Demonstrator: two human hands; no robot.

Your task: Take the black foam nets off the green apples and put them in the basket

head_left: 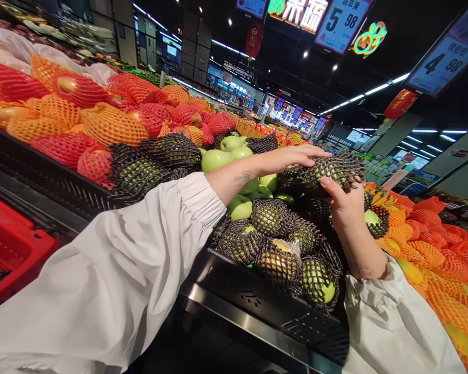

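Note:
A green apple in a black foam net (329,169) is in my right hand (347,205), raised over the crate at its far right side. The thumb presses the near side of the apple, and the other fingers are mostly hidden behind it. My left hand (290,157) reaches across with its fingers stretched out flat, the tips at the top left of the netted apple; I cannot tell whether they press on it. Below the hands, bare green apples (241,206) and several netted ones (271,218) fill a black crate (249,296).
Red and orange netted fruit (113,124) is heaped on the left, with orange-netted fruit (432,254) on the right. A red basket (19,249) stands at the lower left. A steel rail (218,311) runs along the crate's front. Price signs (341,23) hang overhead.

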